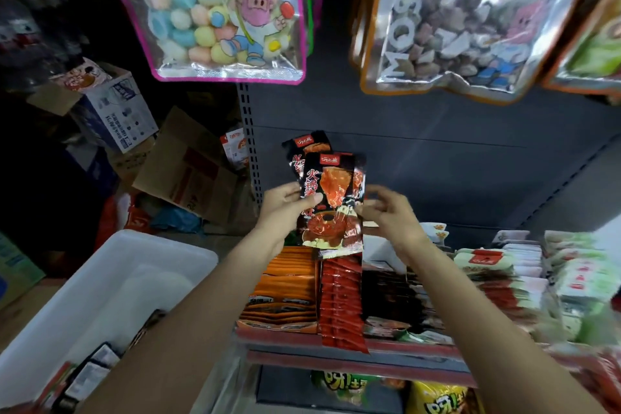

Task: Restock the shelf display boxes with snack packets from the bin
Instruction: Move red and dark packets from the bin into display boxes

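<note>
Nearest me, at the lower left of the frame, I see the white plastic bin (111, 282) with a few dark snack packets (89, 373) lying in its bottom corner. Both my forearms reach up the middle of the frame. My left hand (282, 208) grips a fanned bunch of black-and-red hotpot snack packets (331, 202) by its left edge, thumb across the front. My right hand (389, 212) sits at the bunch's right edge, fingers curled; motion blur keeps me from telling whether it pinches the packets. Just below the bunch, the shelf display boxes (282, 292) hold upright rows of orange, red and dark packets. Farther off, two clear candy bags (221, 10) hang at the top, and cardboard boxes (181, 168) lie at the left.
</note>
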Motion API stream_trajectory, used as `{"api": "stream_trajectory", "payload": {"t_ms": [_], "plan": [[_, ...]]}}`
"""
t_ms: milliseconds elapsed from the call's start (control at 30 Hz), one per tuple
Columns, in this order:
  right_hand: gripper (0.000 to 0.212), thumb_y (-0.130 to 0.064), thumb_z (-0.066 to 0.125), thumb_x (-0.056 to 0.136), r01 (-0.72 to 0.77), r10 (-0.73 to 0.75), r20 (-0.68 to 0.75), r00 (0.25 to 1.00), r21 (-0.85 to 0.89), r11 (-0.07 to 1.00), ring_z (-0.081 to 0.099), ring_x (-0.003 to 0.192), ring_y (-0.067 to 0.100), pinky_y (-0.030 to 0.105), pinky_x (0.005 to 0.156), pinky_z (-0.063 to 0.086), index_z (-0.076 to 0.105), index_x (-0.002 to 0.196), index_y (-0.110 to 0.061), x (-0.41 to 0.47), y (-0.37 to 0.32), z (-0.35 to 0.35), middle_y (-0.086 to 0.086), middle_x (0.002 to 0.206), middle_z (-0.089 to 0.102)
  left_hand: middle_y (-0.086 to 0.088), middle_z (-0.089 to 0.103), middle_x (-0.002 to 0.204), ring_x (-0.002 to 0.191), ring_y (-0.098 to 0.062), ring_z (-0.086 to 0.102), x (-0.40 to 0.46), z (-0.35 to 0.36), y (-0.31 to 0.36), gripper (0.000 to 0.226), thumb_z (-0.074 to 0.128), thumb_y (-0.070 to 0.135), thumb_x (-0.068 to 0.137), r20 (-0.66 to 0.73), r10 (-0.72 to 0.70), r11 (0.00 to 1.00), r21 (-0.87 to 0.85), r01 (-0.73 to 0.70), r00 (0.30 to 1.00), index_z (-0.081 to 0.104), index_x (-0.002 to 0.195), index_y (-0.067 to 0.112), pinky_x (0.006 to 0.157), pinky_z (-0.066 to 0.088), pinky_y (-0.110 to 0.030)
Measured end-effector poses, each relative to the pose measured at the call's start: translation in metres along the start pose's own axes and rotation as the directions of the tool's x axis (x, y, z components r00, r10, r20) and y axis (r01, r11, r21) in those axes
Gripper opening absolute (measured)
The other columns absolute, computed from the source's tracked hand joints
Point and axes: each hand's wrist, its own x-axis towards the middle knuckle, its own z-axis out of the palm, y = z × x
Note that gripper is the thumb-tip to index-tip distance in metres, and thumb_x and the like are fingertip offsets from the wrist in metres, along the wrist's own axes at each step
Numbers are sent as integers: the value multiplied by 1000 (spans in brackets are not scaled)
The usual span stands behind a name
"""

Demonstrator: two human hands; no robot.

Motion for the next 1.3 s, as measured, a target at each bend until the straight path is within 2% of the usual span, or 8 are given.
{"api": "stream_trajectory", "payload": {"t_ms": [133,233,367,567,833,1033,1233,1300], "plan": [[22,8,62,83,57,-50,-143,988,41,998,63,56,6,22,48,51,58,99,-7,-13,5,-47,-6,57,63,12,62,95,89,-1,55,-8,44,11,37,71,12,81,110,152,978,128,-165,982,61,116,7,77,44,-13],[16,6,60,86,99,-87,-256,963,34,994,61,55,7,25,54,53,56,87,-9,-22,14,-69,-9,53,61,4,63,98,82,-6,61,-10,79,10,29,69,5,82,170,252,950,144,-277,953,62,110,10,69,47,-6],[16,4,55,90,71,-35,-295,955,113,991,63,71,19,39,70,55,57,89,-12,-24,35,-78,0,70,66,14,63,90,69,15,60,-8,107,-10,25,69,8,83,99,283,946,134,-295,954,61,105,16,65,45,-3],[33,5,56,88,83,-73,-216,974,41,996,62,104,27,44,88,53,53,117,-11,-23,55,-69,5,108,64,10,63,101,89,-1,62,-9,116,-34,28,66,11,86,67,239,965,95,-245,969,55,111,17,83,51,-20],[47,-3,68,82,115,-236,-179,955,-511,852,59,82,8,27,80,53,53,124,-18,-21,56,-74,-6,91,62,7,59,114,108,-13,59,-16,88,-42,47,66,11,85,216,243,909,289,-300,946,49,128,15,85,43,-12],[28,-11,68,83,123,-307,-187,933,-636,762,63,75,19,38,73,55,57,109,-11,-17,59,-73,4,80,66,-3,68,105,98,-18,62,-15,81,-43,37,73,28,79,148,337,800,476,-365,930,59,113,21,87,51,-41],[24,-9,64,86,125,-317,-188,930,-648,751,58,70,11,8,58,40,60,110,-9,-14,58,-80,3,87,68,-4,68,102,90,-14,63,-16,94,-48,39,74,22,78,133,349,799,474,-368,928,59,111,8,79,51,-26],[29,-9,65,85,140,-313,-183,932,-615,776,59,69,11,9,59,42,59,113,-11,-17,56,-87,0,86,66,-7,66,104,91,-12,60,-13,102,-50,36,73,21,79,148,354,785,490,-379,923,58,108,5,79,48,-22]]}}
